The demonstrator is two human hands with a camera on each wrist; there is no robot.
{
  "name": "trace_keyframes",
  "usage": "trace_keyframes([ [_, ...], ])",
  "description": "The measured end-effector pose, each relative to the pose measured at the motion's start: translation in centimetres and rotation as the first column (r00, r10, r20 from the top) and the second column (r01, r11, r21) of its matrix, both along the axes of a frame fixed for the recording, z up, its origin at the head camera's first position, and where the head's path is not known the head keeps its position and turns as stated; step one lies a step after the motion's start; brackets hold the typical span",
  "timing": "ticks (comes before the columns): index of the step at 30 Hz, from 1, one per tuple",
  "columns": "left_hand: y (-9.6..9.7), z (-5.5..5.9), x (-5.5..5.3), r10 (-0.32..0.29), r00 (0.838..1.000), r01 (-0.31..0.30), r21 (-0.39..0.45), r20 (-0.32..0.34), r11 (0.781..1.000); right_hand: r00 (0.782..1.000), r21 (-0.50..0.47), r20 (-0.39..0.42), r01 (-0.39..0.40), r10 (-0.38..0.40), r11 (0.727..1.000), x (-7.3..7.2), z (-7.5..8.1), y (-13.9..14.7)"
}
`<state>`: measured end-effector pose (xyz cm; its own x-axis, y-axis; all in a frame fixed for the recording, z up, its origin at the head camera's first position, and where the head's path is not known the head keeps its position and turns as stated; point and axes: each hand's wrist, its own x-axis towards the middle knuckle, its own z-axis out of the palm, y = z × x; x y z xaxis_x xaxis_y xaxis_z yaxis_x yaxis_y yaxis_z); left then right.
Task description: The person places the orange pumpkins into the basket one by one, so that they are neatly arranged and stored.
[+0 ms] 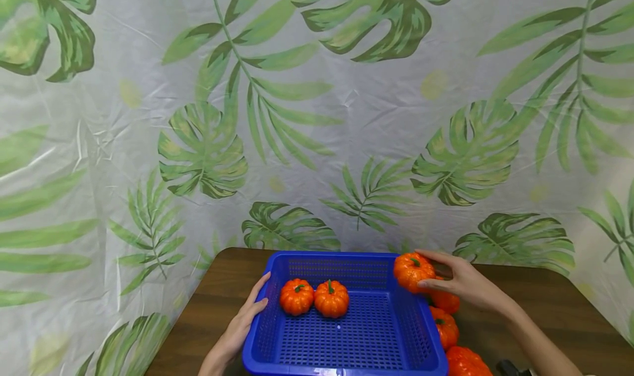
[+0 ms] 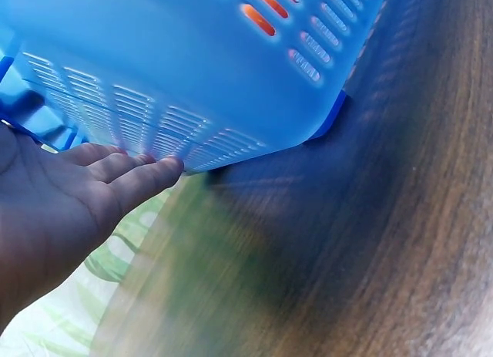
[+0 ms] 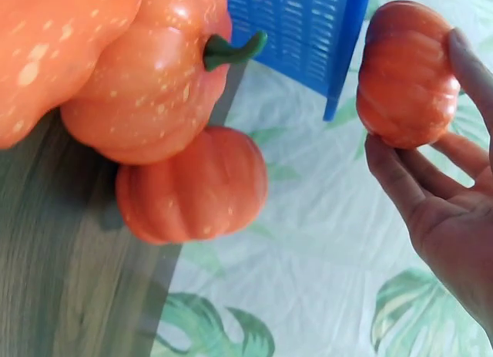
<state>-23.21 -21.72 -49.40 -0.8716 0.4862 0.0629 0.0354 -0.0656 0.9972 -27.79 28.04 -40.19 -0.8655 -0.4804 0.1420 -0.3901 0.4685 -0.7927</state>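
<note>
Hanging behind the basket: a leaf-printed sheet (image 1: 346,103), creased and shiny.
Tabletop under the basket: dark wood grain (image 1: 208,304), showing on both sides of it.
Blue basket, the landmark: perforated walls with a rounded rim (image 1: 342,254); probably thin plastic, light, with a little flex, best held by the rim or a side wall.
Left hand at the basket's left side: the hand (image 1: 240,323) rests against the wall, fingers fairly straight and spread from the thumb, not wrapped round anything.
Right hand at the basket's back right corner: the hand (image 1: 465,282) is parted only by a pumpkin's width, pinching it between thumb and fingers.
Pumpkins right of the basket: a row of three, near one (image 1: 467,362), middle one (image 1: 446,327) and far one (image 1: 446,300), which is partly hidden.
Pumpkins inside the basket: a left one (image 1: 296,297) and a right one (image 1: 332,299), side by side toward the back left.
Held pumpkin at the back right corner: orange and glossy (image 1: 413,272), off the tabletop; likely light, stiff and rather slick, so opposed fingertips across its ribbed sides should suit.
Green stem on it: small (image 1: 415,262), likely a poorer hold than the body.
</note>
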Motion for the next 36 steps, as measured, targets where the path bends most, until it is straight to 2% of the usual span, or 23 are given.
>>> trace_keyframes([
  [9, 0.0, 0.0, 0.1, 0.006, 1.000, -0.006, -0.006, -0.008, 1.000, 0.999, 0.008, -0.024, -0.040, 0.040, 0.999, -1.2, -0.5, -1.9],
  [22, 0.0, 0.1, 0.1, 0.006, 1.000, -0.006, 0.000, -0.007, 1.000, 0.994, 0.102, -0.056, -0.087, 0.093, 0.991, -2.2, -1.0, -3.9],
  [26, 0.0, 0.1, 0.1, 0.004, 1.000, -0.004, 0.001, -0.011, 1.000, 0.994, 0.148, -0.056, -0.082, 0.091, 0.986, -2.3, -1.3, -4.7],
  [32, -0.1, 0.0, 0.1, 0.001, 1.000, -0.001, 0.006, -0.004, 1.000, 0.990, 0.209, -0.098, -0.083, 0.105, 0.974, -2.2, -1.8, -5.8],
  [36, 0.0, 0.1, 0.1, -0.005, 1.000, 0.005, 0.013, -0.003, 1.000, 0.990, 0.199, -0.069, -0.106, 0.121, 0.974, -2.3, -2.1, -6.5],
])
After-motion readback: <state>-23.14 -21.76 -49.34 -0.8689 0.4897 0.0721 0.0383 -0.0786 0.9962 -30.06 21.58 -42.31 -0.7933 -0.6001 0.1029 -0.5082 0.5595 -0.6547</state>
